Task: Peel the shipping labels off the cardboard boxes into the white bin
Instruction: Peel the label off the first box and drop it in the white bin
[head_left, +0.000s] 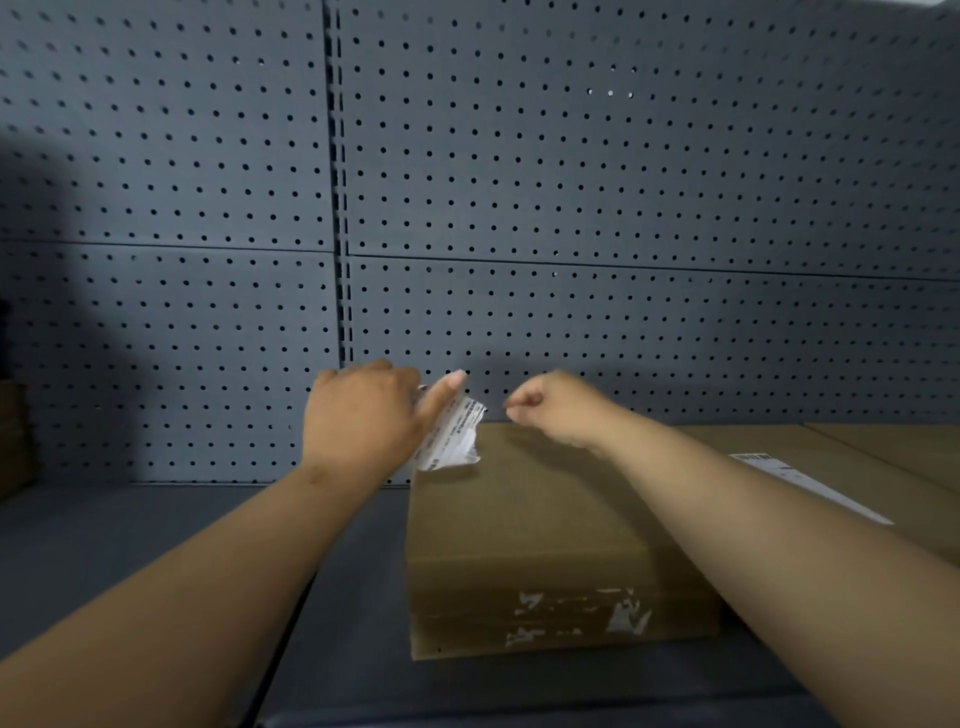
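A brown cardboard box (545, 525) lies flat on the grey shelf, with torn white label scraps (576, 616) stuck to its front face. My left hand (363, 415) is raised over the box's far left corner and pinches a crumpled white shipping label (452, 436), which hangs free of the box. My right hand (550, 408) hovers just right of it above the box's far edge, fingers curled closed with nothing visible in them. A second box (852, 452) at the right carries an intact white label (800, 480). No white bin is in view.
A grey pegboard wall (467, 208) rises right behind the boxes. The grey shelf surface (130, 530) stretches to the left of the box. The edge of more cardboard (13, 441) shows at the far left.
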